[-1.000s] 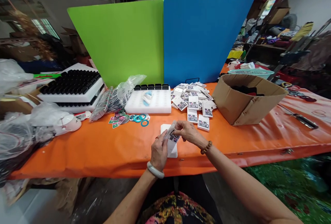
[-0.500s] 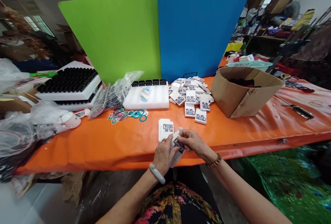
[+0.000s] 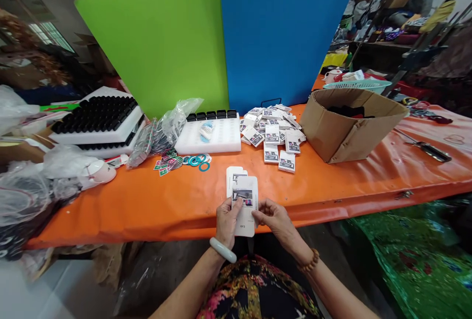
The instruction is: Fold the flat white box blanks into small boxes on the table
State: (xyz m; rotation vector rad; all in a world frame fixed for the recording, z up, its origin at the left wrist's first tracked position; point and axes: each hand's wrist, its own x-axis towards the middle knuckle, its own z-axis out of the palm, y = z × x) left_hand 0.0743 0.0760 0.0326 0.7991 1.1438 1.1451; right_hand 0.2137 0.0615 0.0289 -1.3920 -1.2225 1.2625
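Observation:
A small white printed box (image 3: 248, 185), its end flaps extended, is held upright in front of me at the table's near edge. My left hand (image 3: 225, 221) grips its left side, the thumb lying over the printed picture. At the right edge, the fingers of my right hand (image 3: 276, 217) pinch the card. Just behind it a similar white printed carton (image 3: 230, 173) lies on the orange table, partly covered by the held box. Farther back is a heap of closed small white boxes (image 3: 272, 134).
An open brown carton (image 3: 324, 137) stands right of the heap, with a screwdriver (image 3: 429, 152) beyond it. Left of centre are a white foam tray (image 3: 221, 142), teal rings (image 3: 199, 160) and plastic-bagged parts (image 3: 142, 144). Green (image 3: 158, 48) and blue (image 3: 287, 34) boards rise behind.
The printed box has been turned from a slant to upright, its printed face now showing broadly. My right hand has moved from its upper end down to its right edge.

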